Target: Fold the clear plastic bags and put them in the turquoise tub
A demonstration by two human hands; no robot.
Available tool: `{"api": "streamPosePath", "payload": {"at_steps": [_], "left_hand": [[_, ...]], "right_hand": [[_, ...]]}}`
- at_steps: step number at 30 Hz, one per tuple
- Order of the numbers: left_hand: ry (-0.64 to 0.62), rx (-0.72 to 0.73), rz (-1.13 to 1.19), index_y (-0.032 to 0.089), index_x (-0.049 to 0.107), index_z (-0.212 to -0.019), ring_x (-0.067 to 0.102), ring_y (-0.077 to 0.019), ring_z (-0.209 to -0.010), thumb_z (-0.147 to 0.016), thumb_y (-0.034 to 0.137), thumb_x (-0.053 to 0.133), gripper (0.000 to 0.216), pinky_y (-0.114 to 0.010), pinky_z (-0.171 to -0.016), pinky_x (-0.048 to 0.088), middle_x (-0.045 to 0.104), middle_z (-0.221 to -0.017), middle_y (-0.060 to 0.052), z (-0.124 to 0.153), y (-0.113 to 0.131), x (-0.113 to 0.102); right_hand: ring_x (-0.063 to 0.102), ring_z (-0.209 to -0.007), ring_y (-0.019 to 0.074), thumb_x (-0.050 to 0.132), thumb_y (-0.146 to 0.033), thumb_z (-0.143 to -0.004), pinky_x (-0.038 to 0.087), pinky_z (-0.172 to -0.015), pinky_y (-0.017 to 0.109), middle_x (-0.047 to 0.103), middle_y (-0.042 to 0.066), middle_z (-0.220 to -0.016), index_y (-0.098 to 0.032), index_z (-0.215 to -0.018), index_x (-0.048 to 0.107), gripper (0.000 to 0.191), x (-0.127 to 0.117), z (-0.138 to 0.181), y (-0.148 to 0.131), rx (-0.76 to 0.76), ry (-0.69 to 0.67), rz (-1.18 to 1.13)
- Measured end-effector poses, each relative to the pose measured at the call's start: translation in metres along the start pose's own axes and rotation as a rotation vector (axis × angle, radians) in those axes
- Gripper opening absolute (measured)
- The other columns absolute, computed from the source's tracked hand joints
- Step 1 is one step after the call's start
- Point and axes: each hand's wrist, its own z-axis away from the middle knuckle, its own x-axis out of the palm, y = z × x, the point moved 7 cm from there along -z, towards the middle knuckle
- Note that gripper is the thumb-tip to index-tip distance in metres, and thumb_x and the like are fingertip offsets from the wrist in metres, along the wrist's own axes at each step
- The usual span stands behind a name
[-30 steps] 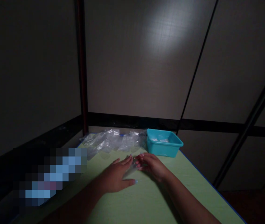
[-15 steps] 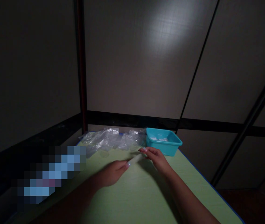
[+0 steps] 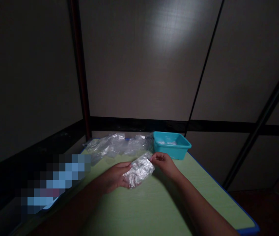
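Head view: a crinkled, clear plastic packet (image 3: 139, 170) is held tilted over the green table (image 3: 139, 213), near the turquoise basin (image 3: 172, 152) and loose plastic sheets (image 3: 112, 148).
Packet work: seemingly 2-handed handling or smoothing; the next move likely calls for light, even tension on thin film.
Left hand (image 3: 115, 178): thumb on top, fingers under, grasping the packet's left end.
Right hand (image 3: 164, 164): fingers curled, tips pinching its far right corner.

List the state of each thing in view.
Plastic packet: flattened, crinkled, held
Left grip: closed on packet's left end
Right grip: pinching packet's right edge
Clear plastic pile: loose, crumpled, spread out
Turquoise basin: upright, uncovered, shiny pieces inside
Pixelated item: state unreadable
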Motion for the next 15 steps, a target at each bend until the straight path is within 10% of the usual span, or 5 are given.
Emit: {"api": "streamPosePath", "payload": {"at_steps": [9,15], "left_hand": [[0.254,-0.076,-0.538,0.015,0.026,-0.132,0.061,-0.0171,-0.047,-0.081,0.047,0.042,0.062,-0.025,-0.046,0.045,0.063,-0.059,-0.003,-0.006,-0.005,-0.034],[0.297,0.482,-1.147,0.019,0.058,-0.108,0.059,-0.0172,-0.082,-0.080,0.038,0.047,0.035,-0.028,-0.074,0.047,0.062,-0.094,-0.006,0.008,0.039,-0.002]], "right_hand": [[0.041,-0.043,0.0084,0.063,-0.038,-0.062,0.031,-0.044,0.022,0.050,-0.002,-0.048,-0.015,-0.057,0.053,0.026,-0.006,-0.002,0.037,0.163,0.033,0.212],[0.046,-0.044,0.0091,0.063,-0.030,-0.063,0.029,-0.040,0.019,0.055,-0.001,-0.050,-0.016,-0.066,0.054,0.017,-0.007,0.000,0.044,0.191,0.032,0.420]]}}
